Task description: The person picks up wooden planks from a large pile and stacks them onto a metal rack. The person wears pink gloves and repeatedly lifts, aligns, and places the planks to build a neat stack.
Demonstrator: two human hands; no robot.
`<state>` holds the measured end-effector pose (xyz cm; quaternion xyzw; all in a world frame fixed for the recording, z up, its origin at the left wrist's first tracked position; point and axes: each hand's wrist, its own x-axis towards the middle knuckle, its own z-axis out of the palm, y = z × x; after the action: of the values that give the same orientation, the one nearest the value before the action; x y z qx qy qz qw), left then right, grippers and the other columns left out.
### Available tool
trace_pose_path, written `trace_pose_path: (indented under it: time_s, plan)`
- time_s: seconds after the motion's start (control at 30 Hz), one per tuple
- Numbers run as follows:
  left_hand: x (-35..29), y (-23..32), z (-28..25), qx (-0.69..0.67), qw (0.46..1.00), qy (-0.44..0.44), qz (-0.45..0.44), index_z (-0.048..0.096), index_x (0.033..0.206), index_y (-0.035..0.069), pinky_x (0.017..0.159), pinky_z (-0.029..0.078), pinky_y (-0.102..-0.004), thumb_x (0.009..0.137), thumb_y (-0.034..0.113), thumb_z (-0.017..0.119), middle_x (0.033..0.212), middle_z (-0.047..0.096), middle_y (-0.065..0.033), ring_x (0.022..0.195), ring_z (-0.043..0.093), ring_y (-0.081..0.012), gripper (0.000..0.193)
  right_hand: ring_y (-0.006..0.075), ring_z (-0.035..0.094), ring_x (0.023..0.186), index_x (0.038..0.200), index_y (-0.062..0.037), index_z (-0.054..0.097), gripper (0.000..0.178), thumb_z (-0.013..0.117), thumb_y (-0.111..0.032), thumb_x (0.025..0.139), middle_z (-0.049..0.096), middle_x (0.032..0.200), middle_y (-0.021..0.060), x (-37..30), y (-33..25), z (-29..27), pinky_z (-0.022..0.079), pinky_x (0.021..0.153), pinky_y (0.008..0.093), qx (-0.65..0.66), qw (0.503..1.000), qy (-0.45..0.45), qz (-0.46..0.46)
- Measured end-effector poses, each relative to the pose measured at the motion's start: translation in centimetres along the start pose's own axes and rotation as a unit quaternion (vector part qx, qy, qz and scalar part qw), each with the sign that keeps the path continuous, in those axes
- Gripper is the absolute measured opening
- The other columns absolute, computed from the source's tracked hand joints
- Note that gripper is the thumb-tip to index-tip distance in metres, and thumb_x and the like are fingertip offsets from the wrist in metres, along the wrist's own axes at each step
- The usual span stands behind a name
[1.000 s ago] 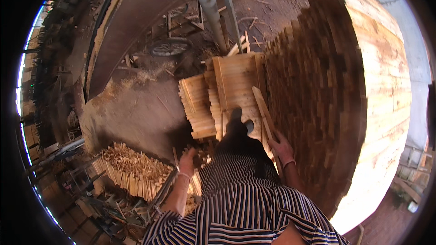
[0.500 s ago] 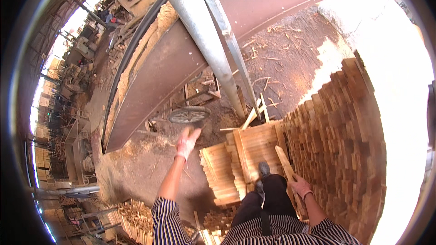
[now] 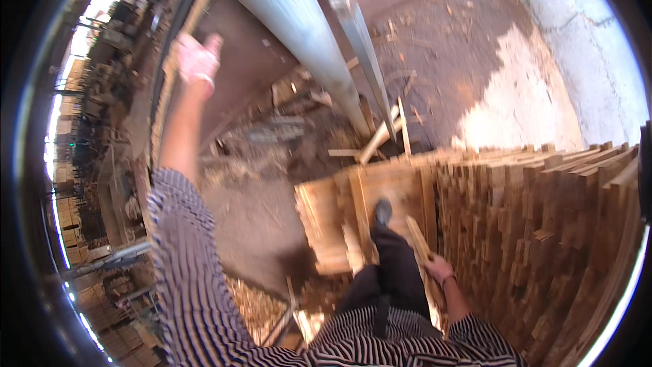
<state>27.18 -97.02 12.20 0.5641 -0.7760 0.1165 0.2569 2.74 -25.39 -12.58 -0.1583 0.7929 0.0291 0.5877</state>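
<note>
My left hand [image 3: 198, 60], in a pale glove, is raised at the far left with thumb and fingers apart. It overlaps the edge of a large brown metal trough [image 3: 248, 44]; I cannot tell if it touches. Nothing shows in it. Low on my right side, my right hand [image 3: 440, 269] is closed around a narrow wooden board [image 3: 418, 236] that slants up and to the left. The board lies beside my leg, next to a tall stack of boards [image 3: 516, 231]. My shoe [image 3: 384, 212] is on a lower stack of boards [image 3: 319, 221].
A thick metal pipe [image 3: 292, 20] and a thinner metal bar [image 3: 353, 27] slope down in front of me. Loose wood strips [image 3: 380, 137] lie at their foot. Sawdust lines the trough's left edge. More cut wood [image 3: 255, 306] lies at the lower left.
My left hand has swung up and left to the trough's edge. The view has shifted, bringing me closer to the pipe. My right hand keeps hold of the board.
</note>
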Motion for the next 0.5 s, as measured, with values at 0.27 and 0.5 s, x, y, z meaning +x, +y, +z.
trace_pose_path:
  time_s: [0.27,0.5]
  plan:
    - [4.3,-5.8,5.7,-0.008,0.996,0.088,0.024,0.053,0.136,-0.003,0.103,0.045,-0.0459,0.091,0.066,0.056,0.128,0.061,-0.0291,0.122,0.058,-0.0424,0.083,0.0331,0.059,0.125,0.147,-0.0126,0.048,0.071,0.066,-0.042,0.085,0.057,0.141,0.0176,7.9,-2.3,1.7,0.045,0.103,0.0391,0.036,0.997,-0.054,0.053]
    - [4.1,-4.5,8.5,0.078,0.980,0.180,-0.036,0.059,0.130,-0.002,0.098,0.048,-0.0499,0.095,0.062,0.048,0.119,0.066,-0.0267,0.112,0.064,-0.0429,0.073,0.0338,0.055,0.129,0.149,-0.0076,0.045,0.074,0.063,-0.041,0.085,0.055,0.143,0.0198,13.9,-3.4,2.9,0.043,0.105,0.0393,0.077,0.995,-0.048,0.034]
